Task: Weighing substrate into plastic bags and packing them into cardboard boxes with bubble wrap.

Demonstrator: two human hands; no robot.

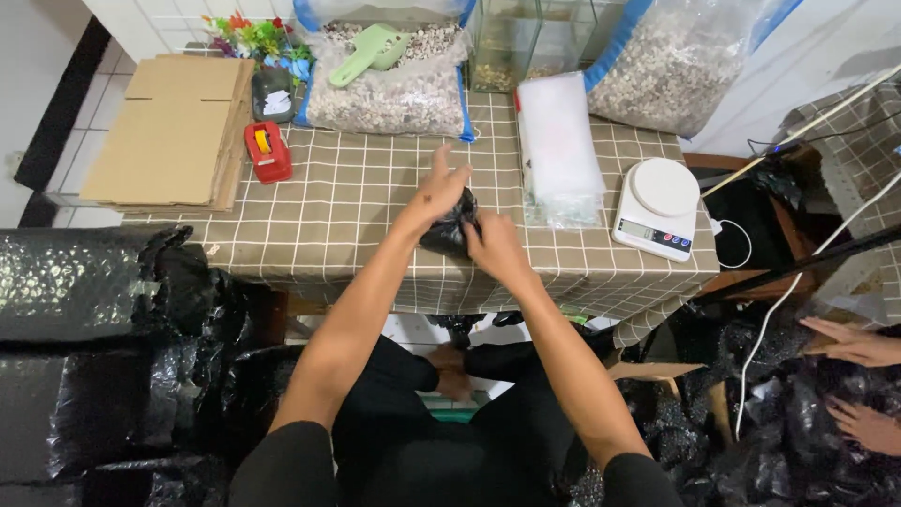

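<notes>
We see table w/ brown checked cloth (357, 202): white round-top digital scale (660, 207), red tape dispenser (267, 151), flat cardboard stack (174, 131), clear gravel bag (399, 89).
</notes>
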